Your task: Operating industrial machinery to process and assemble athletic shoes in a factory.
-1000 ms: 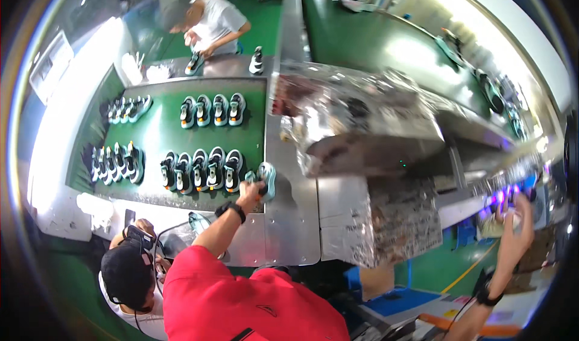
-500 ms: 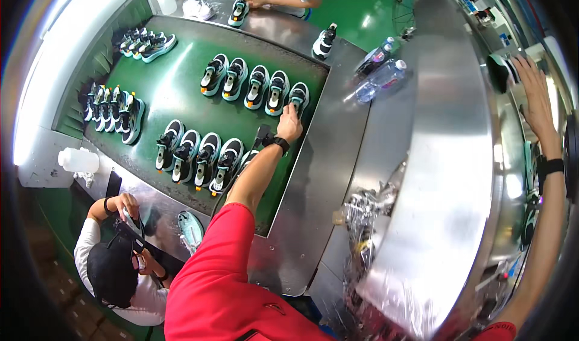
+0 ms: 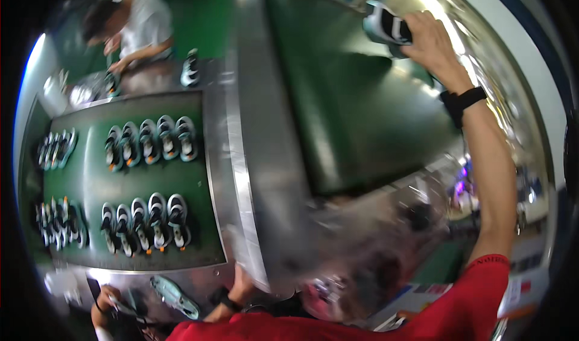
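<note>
My right hand (image 3: 431,42) is closed round one end of a white, black and mint-green sneaker (image 3: 381,24), above the right-hand green belt (image 3: 344,117). My left hand (image 3: 242,285) is low in the view beside the steel divider (image 3: 256,220). Blur smears it, and its fingers cannot be made out. On the left-hand green belt (image 3: 145,181), rows of similar sneakers stand side by side. The sneaker (image 3: 186,139) at the right end of the far row and the sneaker (image 3: 178,220) at the right end of the near row stand closest to the divider.
Across the belt a person (image 3: 142,33) in white works on a shoe, with a single sneaker (image 3: 190,69) on the ledge nearby. At the lower left another person's hand (image 3: 108,297) is beside a mint-green sole (image 3: 175,296). Blurred clear plastic (image 3: 362,244) lies near the right-hand belt's front edge.
The view has swung right. My left hand has left the sneaker at the far row's right end and drawn back low. My right hand, earlier stretched out by a shoe, now grips a sneaker.
</note>
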Tool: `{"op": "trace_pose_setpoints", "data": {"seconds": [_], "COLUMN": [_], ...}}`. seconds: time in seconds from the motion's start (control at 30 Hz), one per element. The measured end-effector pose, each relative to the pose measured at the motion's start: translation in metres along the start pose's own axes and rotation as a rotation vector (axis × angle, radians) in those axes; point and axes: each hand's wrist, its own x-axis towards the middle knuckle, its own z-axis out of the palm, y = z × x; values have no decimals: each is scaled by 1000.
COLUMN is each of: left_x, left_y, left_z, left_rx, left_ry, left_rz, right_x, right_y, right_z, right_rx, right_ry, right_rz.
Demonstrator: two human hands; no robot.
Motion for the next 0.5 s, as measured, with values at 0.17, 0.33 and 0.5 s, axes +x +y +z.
{"op": "trace_pose_setpoints", "data": {"seconds": [0.17, 0.33, 0.5], "left_x": [-71, -100, -178], "left_y": [82, 159, 149], "left_z": [83, 192, 323], "left_rx": [-20, -216, -515], "left_ry": [-684, -1132, -1335], "left_rz": [-544, -346, 36], "right_x": [-120, -261, -401], "right_y": [-34, -117, -234], "right_z": [-181, -350, -462], "right_rx": [271, 458, 430], "right_ry": [84, 46, 90], "right_rz": [522, 795, 1253]}}
